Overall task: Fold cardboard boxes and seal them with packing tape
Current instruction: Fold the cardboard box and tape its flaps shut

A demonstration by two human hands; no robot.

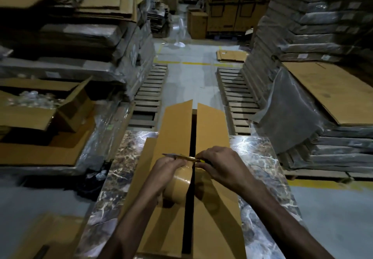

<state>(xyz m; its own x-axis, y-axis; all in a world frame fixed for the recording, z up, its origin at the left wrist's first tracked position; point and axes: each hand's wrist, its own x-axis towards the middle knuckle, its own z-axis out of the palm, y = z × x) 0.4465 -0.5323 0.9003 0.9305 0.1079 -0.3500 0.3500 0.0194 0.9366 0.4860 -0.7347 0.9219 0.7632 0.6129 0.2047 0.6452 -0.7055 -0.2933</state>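
Stacks of flattened cardboard [96, 0] wrapped in plastic crowd both sides of this dim warehouse aisle, with bare pallets [149, 97] on the floor between them. At the lower centre a marble-patterned table [260, 157] carries the box [175, 129], which runs lengthwise away from the person. Its two long flaps are folded in but have not met, and a dark gap runs down the middle. I'd say the box lies this way so that the seam points straight ahead, ready for one long pull of tape.

Both hands hover over that seam, near the middle of the picture. The left hand [169, 168] has its fingers curled round the tape roll [179, 184], holding it just above the left flap. The right hand [224, 166] has its fingertips drawn together in a pinch on what looks like a slim yellow-handled cutter [177, 155], whose point aims toward the left over the top of the roll. Most likely it is freeing or trimming the tape's end, though I cannot tell whether it touches the tape. No tape is on the seam yet, so sealing has not begun. An open carton [40, 115] sits at the left edge.
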